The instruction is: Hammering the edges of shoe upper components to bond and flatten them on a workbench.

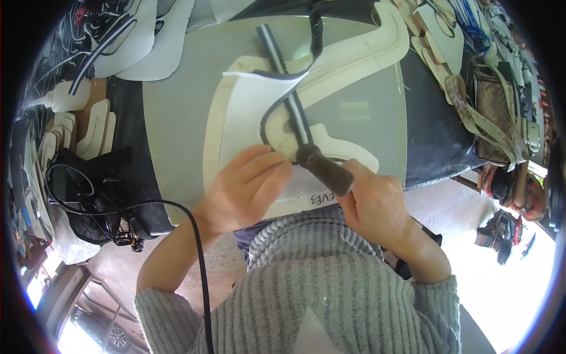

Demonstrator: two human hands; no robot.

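The white piece (244, 106), mostly left of the hammer (298, 120), lies partly beneath the left hand (244, 186); whether its or the right hand (377, 203)'s fingers clamp it, I can't tell.

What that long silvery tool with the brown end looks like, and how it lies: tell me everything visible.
The tool has a long, straight, slim shaft, silvery with dark edges, metal-looking. At its near end is a thick brown piece of unclear material, angled more to the right. The shaft slants from upper left toward the person, across a cream flat piece; a black strip crosses its line. The right grip is at the brown piece's lower end; whether it holds it is unclear.
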